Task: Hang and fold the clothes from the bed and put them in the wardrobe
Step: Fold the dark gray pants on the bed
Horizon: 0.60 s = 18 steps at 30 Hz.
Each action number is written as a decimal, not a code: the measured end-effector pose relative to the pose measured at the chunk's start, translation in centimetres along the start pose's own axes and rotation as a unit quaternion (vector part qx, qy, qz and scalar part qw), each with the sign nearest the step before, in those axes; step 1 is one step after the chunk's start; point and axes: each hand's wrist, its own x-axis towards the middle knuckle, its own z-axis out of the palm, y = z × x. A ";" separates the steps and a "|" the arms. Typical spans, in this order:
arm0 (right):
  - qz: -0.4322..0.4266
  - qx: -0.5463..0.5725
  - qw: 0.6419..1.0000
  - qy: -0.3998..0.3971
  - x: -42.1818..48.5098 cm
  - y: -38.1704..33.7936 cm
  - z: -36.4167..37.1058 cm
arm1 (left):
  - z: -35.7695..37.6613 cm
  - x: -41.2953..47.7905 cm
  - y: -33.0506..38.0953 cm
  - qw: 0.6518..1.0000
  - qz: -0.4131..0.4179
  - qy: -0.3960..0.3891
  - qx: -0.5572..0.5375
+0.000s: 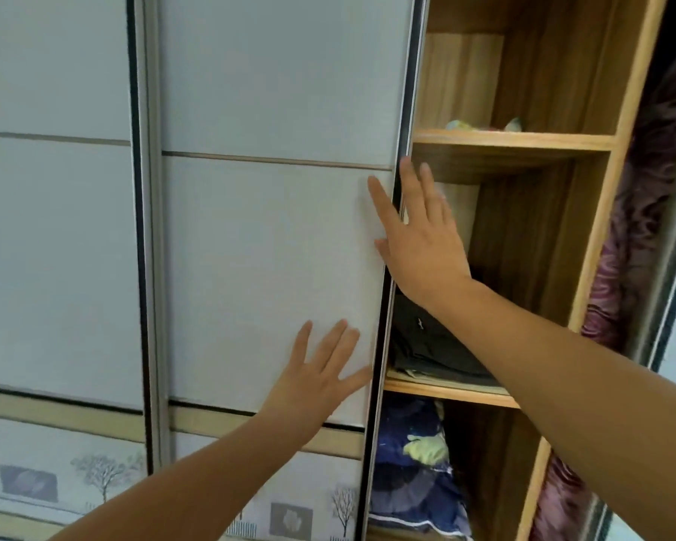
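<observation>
Fingers (334,339), left hand (313,384): straight and spread, laid flat on the pale face of the sliding door (270,247); holding nothing.
Fingers (410,185), right hand (422,244): straight, straddling the door's dark edge strip (385,306), thumb on the face, the rest past the edge; curled round nothing.
Step, as judged: shifting the door along its track; which way cannot be told. Done well: push level with both palms, and keep fingertips out of the gap at the edge.
Wardrobe (504,139): open compartments just right of the right hand. Folded dark clothes (426,345) on the middle shelf (445,393), under the right wrist; blue patterned bedding (406,474) in the compartment beneath; purple fabric (617,275) at far right.
Clothes from the bed: not in view; neither hand carries any
</observation>
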 end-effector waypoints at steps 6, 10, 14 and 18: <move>-0.052 -0.154 0.981 -0.106 -3.2 6.4 -1.3 | -0.6 3.4 3.6 0.992 0.082 0.088 0.039; -0.036 -0.200 0.970 -0.133 -5.3 10.6 -2.2 | -1.0 6.1 6.8 0.988 0.109 0.104 0.032; -0.015 -0.252 0.957 -0.143 -7.1 14.1 -2.3 | -1.9 8.5 10.3 0.989 0.119 0.090 0.016; 0.001 -0.294 0.944 -0.151 -8.7 16.8 -2.9 | -3.2 10.5 13.3 0.989 0.122 0.086 -0.001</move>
